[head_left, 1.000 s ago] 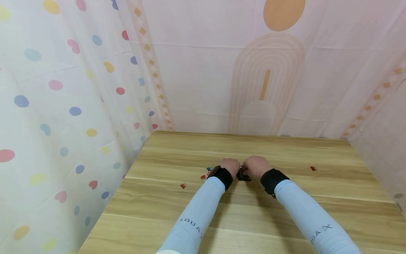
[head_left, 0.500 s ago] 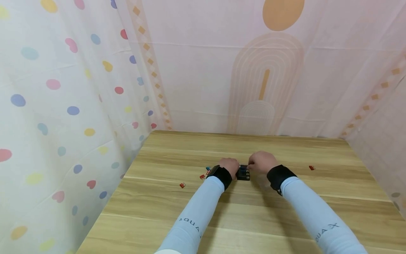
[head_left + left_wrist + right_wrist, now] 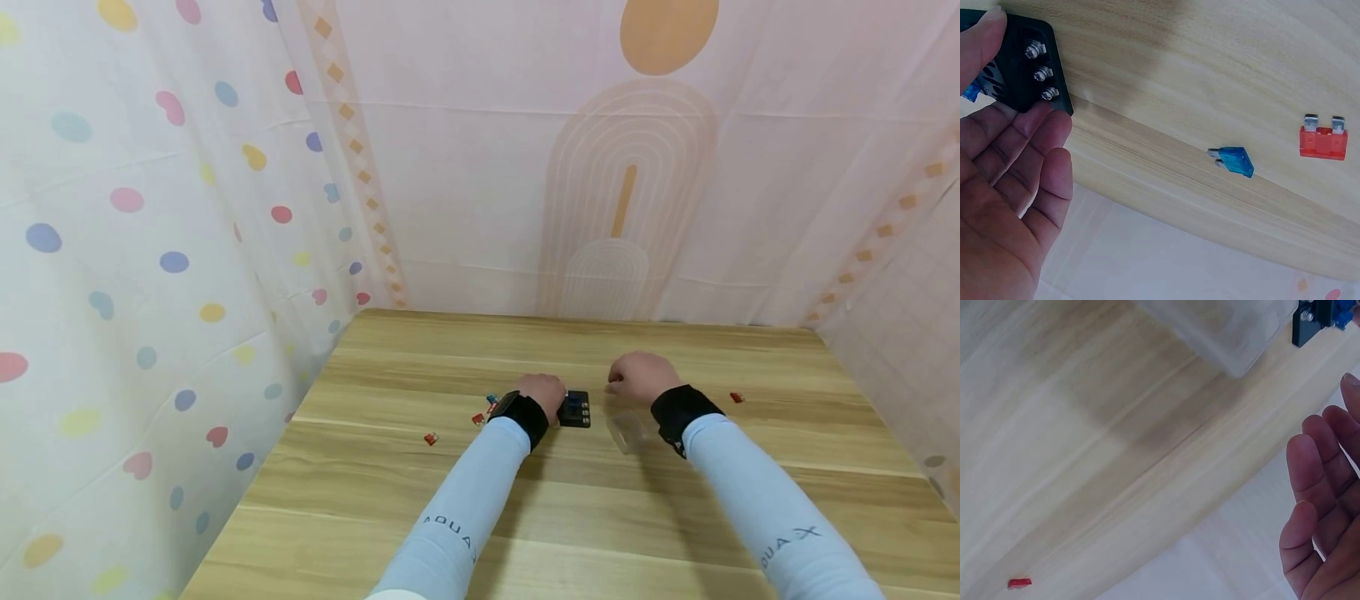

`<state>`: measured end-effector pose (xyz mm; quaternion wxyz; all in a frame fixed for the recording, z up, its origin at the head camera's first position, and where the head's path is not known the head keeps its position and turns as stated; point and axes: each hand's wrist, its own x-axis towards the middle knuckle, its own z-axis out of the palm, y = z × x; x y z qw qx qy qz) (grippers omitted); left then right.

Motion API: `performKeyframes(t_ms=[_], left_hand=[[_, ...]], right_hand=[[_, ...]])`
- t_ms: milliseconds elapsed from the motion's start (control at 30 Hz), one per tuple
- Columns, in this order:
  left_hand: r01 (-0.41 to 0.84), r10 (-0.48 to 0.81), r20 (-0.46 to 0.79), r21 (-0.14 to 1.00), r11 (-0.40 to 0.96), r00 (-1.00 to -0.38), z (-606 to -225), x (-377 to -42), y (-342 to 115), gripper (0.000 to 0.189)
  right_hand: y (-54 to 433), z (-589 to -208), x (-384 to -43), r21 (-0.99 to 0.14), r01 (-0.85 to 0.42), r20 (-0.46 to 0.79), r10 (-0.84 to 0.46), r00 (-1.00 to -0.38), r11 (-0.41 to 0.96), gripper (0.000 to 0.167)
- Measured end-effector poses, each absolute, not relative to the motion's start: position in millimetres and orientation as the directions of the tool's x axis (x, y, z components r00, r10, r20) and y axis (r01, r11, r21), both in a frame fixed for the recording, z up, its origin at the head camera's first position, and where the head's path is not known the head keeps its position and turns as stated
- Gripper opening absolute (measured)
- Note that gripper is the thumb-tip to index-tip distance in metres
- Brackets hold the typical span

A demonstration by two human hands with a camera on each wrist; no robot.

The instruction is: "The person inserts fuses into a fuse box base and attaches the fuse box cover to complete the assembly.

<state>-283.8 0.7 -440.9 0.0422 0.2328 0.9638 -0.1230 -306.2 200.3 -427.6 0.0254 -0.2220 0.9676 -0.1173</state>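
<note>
My left hand (image 3: 543, 393) grips the left side of a black fuse block (image 3: 576, 410) on the wooden table. In the left wrist view its thumb lies on top and its fingertips are at the edge, near a row of metal screws (image 3: 1043, 74). A blue blade fuse (image 3: 971, 92) shows in the block, partly hidden by the hand. My right hand (image 3: 641, 377) hovers right of the block, fingers loosely curled, with nothing seen in it. Below it a clear plastic cover (image 3: 628, 433) lies on the table.
Left of the left hand lie loose blade fuses, among them a blue fuse (image 3: 1236, 160) and a red fuse (image 3: 1323, 144). Another red fuse (image 3: 431, 438) sits nearer the front left. A lone red fuse (image 3: 737, 397) is at the right. Curtains hang behind the table.
My right hand has drawn away from the fuse block to the right, uncovering the block and the clear cover. My left hand has stayed at the block.
</note>
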Motion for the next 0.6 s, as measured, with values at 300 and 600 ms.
performKeyframes(t_ms=[300, 600], left_hand=[[0.474, 0.450, -0.153, -0.197, 0.858, -0.880, -442, -287, 0, 0.023], [0.481, 0.455, -0.160, -0.220, 0.849, -0.876, -445, -288, -1, 0.025]], right_hand=[[217, -424, -309, -0.235, -0.406, 0.017, -0.414, -0.910, 0.883, 0.012], [242, -428, -315, -0.238, -0.379, 0.011, -0.388, -0.922, 0.894, 0.013]])
